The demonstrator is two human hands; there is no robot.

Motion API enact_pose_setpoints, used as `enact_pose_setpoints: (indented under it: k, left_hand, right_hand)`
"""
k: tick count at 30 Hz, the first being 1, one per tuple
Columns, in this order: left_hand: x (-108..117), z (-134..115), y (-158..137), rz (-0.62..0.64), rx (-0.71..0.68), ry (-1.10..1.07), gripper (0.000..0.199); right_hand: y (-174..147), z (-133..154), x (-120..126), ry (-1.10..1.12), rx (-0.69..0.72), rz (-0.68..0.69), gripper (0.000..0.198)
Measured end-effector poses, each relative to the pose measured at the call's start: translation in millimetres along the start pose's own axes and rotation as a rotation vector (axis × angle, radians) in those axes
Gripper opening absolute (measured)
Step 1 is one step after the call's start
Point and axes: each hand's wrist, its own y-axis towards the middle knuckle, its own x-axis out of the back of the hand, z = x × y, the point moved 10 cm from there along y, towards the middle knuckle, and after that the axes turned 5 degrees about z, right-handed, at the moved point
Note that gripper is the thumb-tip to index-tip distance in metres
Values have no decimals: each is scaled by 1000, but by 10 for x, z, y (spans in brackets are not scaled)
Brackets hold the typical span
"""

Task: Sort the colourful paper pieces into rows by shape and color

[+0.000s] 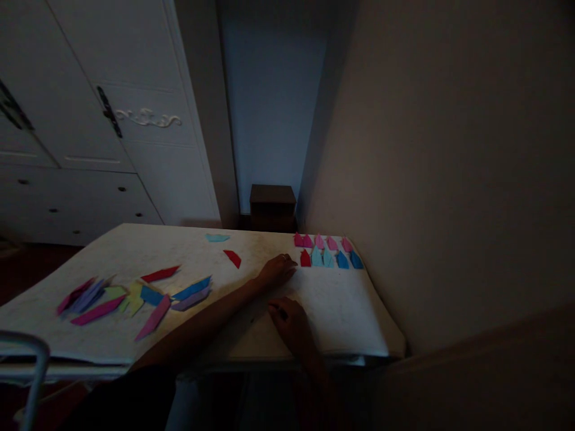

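Note:
My left hand reaches across the white table with its fingers stretched out and lowered to the surface. Its fingertips end just left of a red folded paper piece, and I see nothing in them. That piece belongs to two rows of small folded papers, including a light blue one, a blue one and a pink one. Nearer me, my right hand rests with curled fingers and nothing visible inside. To the left lie loose folded strips: a red strip, a blue strip and a pink strip.
A wall runs along the table's right side. White cupboards stand at the left, and a small brown cabinet stands beyond the far edge. A pale metal rail curves up at the near left. The light is dim.

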Motion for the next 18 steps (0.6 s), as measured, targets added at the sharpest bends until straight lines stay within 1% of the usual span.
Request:
enact_pose_setpoints:
  k: [4, 10, 14, 18]
  left_hand:
    - [9, 50, -204, 35, 62, -10, 25]
    - [49, 57, -489, 111, 95, -39, 23]
    - [145, 75, -718, 98, 119, -79, 23]
    - [291, 103, -1028, 59, 185, -157, 24]
  right_hand:
    - [0, -23, 9, 38, -16, -7, 23]
    - [12, -10, 50, 67, -13, -32, 25]
    - [15, -2, 62, 112, -20, -22, 25]
    - [11, -23, 81, 147, -16, -44, 24]
